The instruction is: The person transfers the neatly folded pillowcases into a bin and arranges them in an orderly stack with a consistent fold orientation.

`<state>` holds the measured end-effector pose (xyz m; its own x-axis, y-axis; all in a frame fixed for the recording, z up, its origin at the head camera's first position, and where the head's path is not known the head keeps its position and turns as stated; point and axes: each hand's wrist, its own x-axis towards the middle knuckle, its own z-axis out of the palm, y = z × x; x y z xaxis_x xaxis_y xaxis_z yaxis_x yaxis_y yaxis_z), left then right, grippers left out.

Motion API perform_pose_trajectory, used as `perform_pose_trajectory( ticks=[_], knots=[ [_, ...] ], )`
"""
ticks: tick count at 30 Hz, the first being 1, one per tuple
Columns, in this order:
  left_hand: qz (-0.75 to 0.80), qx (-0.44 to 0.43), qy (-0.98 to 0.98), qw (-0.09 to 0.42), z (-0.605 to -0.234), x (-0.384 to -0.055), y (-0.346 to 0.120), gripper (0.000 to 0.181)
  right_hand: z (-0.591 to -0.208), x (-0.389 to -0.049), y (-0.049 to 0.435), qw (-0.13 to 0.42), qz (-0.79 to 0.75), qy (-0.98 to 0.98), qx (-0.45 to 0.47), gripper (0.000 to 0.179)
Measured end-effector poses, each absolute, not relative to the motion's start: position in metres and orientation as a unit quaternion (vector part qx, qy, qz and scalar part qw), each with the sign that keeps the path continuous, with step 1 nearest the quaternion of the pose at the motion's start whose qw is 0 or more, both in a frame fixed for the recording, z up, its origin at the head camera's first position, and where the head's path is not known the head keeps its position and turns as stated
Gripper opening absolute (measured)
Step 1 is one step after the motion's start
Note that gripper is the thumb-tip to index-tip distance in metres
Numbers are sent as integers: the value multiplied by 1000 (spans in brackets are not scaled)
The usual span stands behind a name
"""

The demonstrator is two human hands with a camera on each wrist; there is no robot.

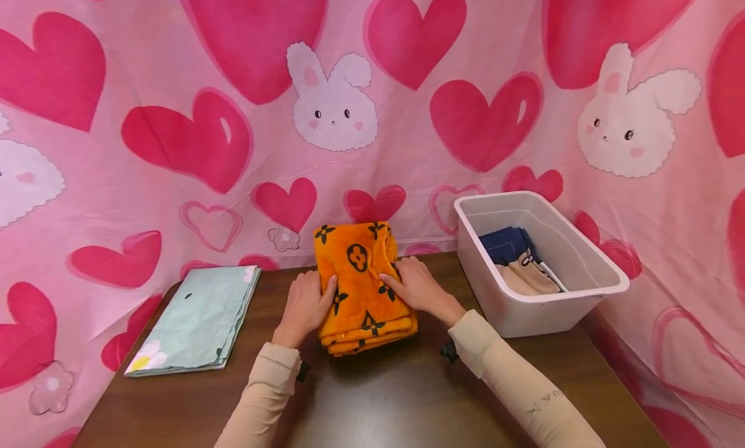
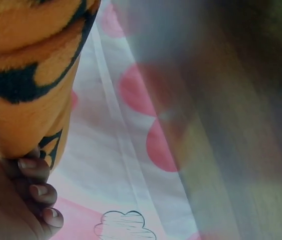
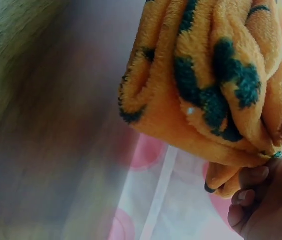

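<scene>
A folded orange plush blanket [image 1: 355, 306] with black flower-like motifs is held over the middle of the wooden table, its front edge showing stacked folds. My left hand [image 1: 305, 306] grips its left side, thumb on top. On the opposite side my right hand [image 1: 421, 289] grips the edge, its thumb also over the top. In the left wrist view, curled fingers [image 2: 39, 192] tuck against the lower end of the blanket [image 2: 20, 120]. Layered, bunched folds of the blanket [image 3: 196, 100] show in the right wrist view, with curled fingers [image 3: 248, 195] at its corner.
On the left of the table [image 1: 384, 403] lies a folded pale green cloth [image 1: 198, 319] with a daisy print. A white plastic bin [image 1: 524, 315] at the right holds folded dark blue cloth [image 1: 503, 244] and beige cloth [image 1: 526, 277]. A pink heart-and-rabbit curtain [image 1: 401, 170] hangs behind.
</scene>
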<state>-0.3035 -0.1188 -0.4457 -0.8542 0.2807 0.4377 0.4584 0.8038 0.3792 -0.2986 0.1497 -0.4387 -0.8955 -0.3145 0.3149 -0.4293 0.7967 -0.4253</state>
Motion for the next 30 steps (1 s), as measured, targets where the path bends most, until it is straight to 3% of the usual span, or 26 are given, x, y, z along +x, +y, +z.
perform_pose_trajectory(
  ticks=[15, 30],
  knots=[
    [-267, -191, -926, 184, -424, -299, -111, 41, -407, -295, 156, 96, 258, -938, 211, 32],
    [-271, -220, -912, 215, -408, -297, -95, 40, -390, -295, 172, 89, 279, -933, 209, 36]
  ],
)
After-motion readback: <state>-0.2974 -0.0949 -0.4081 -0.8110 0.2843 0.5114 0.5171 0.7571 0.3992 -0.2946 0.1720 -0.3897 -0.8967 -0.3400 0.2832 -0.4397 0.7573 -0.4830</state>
